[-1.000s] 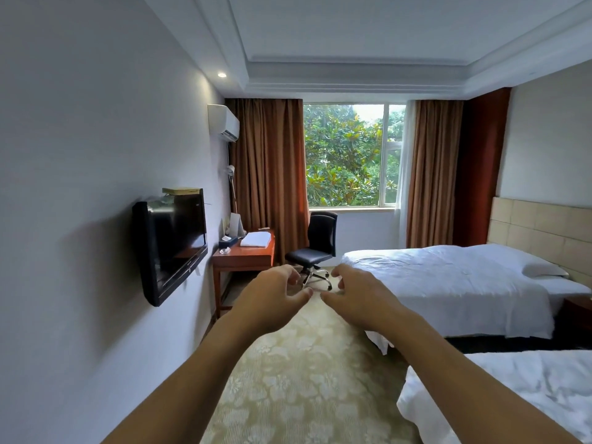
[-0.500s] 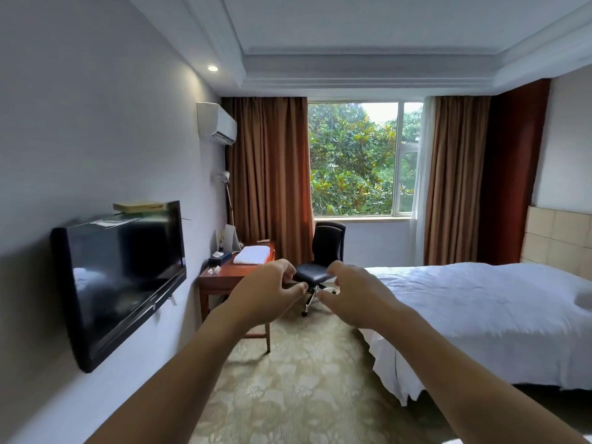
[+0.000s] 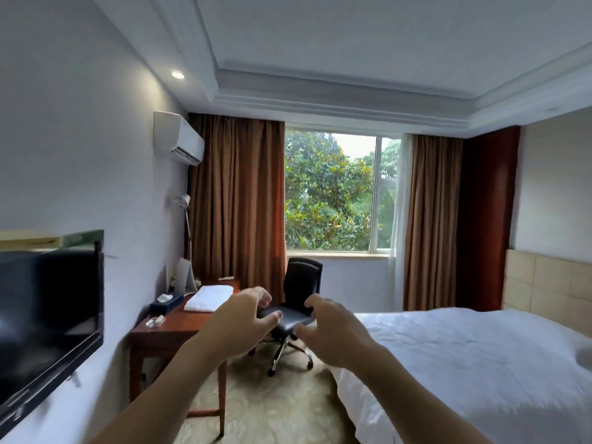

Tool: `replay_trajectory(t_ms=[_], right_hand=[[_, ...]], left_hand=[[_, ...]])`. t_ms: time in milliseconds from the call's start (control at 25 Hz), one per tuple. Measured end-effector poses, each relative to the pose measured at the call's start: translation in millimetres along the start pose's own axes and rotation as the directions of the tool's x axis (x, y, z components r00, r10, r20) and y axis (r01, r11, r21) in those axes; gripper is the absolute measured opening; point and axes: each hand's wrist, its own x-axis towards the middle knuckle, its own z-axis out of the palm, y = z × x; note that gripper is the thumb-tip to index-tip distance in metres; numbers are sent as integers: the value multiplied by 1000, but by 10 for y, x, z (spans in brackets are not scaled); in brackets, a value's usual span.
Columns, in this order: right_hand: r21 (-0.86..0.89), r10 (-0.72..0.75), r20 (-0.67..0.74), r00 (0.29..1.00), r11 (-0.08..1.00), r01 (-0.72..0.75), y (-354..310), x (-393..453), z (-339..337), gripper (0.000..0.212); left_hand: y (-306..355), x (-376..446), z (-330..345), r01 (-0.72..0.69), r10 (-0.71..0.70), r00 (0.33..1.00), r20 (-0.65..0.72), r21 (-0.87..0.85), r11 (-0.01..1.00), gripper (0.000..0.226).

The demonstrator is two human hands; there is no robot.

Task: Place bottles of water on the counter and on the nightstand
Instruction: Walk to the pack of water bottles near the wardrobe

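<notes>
Over the carpet | left hand (image 3: 238,325) and right hand (image 3: 333,331) are hanging empty, fingers curled apart | desk (image 3: 166,331) beyond left hand.

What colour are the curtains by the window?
Brown, the curtains hang on both sides of the window; head view.

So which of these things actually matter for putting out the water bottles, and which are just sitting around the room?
For the job:
- left hand, empty, fingers curled
- right hand, empty too
- wooden desk, the likely counter
No bottle or nightstand shows.

Just lying about:
- folded white towel
- tissue box
- office chair
- bed
- wall TV
- air conditioner
</notes>
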Motion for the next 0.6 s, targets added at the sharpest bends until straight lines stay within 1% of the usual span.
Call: replay_trajectory(t_ms=[120,200,280,400,480,600], right_hand=[[14,10,-17,1000,1000,-10,168,849,184,53],[10,28,-11,1000,1000,-28,272,1240,325,61],[20,36,1,999,999,-36,381,1588,489,63],[38,22,-8,1000,999,-22,487,2042,662,62],[30,-9,3,1000,1000,9,513,2264,792,62],[43,-77,40,996,996,75,436,2534,928,62]], left_hand=[[-396,831,132,3,-3,1000,1,5,1000,49],[-575,1214,214,5,-5,1000,6,17,1000,51],[-732,1534,321,5,-6,1000,13,41,999,51],[-946,1879,446,6,-7,1000,18,36,999,52],[-1086,1997,498,11,-11,1000,-6,55,998,52],[-1239,2115,444,57,-55,998,-32,82,995,49]])
